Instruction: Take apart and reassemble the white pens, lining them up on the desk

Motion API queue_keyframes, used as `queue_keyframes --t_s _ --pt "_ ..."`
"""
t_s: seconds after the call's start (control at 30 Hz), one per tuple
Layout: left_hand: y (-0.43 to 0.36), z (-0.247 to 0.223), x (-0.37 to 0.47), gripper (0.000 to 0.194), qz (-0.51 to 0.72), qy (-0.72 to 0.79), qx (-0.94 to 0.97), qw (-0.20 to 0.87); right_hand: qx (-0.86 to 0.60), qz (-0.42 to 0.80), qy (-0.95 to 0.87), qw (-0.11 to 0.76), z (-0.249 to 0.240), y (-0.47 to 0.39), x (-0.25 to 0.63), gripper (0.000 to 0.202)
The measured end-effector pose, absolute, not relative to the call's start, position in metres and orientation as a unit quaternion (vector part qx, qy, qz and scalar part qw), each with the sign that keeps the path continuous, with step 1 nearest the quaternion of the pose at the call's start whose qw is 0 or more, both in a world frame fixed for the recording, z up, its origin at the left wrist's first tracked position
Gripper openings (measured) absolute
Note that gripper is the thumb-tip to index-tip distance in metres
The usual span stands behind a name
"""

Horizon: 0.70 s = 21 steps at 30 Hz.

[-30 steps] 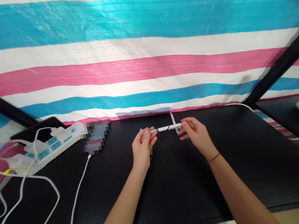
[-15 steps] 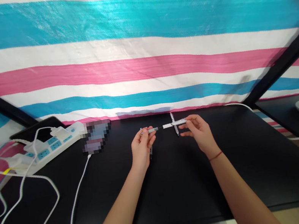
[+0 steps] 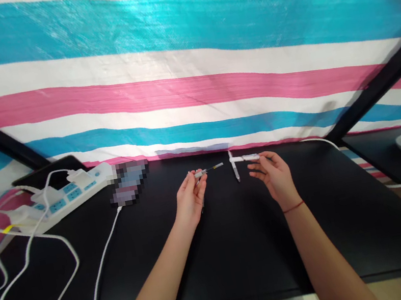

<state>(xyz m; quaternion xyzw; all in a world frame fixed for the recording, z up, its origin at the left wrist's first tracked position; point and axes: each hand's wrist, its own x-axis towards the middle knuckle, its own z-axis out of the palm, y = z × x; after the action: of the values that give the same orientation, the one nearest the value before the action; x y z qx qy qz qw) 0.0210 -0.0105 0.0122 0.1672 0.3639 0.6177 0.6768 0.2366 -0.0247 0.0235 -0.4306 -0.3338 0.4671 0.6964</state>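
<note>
1. Head view: the left hand (image 3: 189, 199) pinches a pen's grip section (image 3: 199, 174) between thumb and fingers, its refill (image 3: 217, 166) sticking out to the right.
2. The right hand (image 3: 276, 174) holds the white barrel (image 3: 241, 159) by its right end, fingertips nearly closed on it.
3. The two parts are apart, refill tip pointing at the barrel, both over the far middle of the desk (image 3: 241, 251).
4. A second pen (image 3: 236, 172) lies on the desk, crossed in view by the barrel's left end; whether they touch, I cannot tell.
5. Left of the hands lie a blurred phone (image 3: 129, 183) and, farther left, a power strip (image 3: 90, 186) with plugs.
6. A striped sheet (image 3: 190, 90) hangs at the far side.
</note>
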Motion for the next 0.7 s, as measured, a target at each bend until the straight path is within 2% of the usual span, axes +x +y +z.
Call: queue_keyframes --t_s 0.3,0.7 --pt "-0.015 0.013 0.024 0.017 0.602 0.351 0.227 0.681 -0.419 0.493 -0.329 0.688 0.026 -0.025 0.234 0.027" --pt "-0.033 0.009 0.045 0.021 0.553 0.375 0.337 0.663 -0.412 0.433 -0.336 0.728 0.025 -0.029 0.200 0.021"
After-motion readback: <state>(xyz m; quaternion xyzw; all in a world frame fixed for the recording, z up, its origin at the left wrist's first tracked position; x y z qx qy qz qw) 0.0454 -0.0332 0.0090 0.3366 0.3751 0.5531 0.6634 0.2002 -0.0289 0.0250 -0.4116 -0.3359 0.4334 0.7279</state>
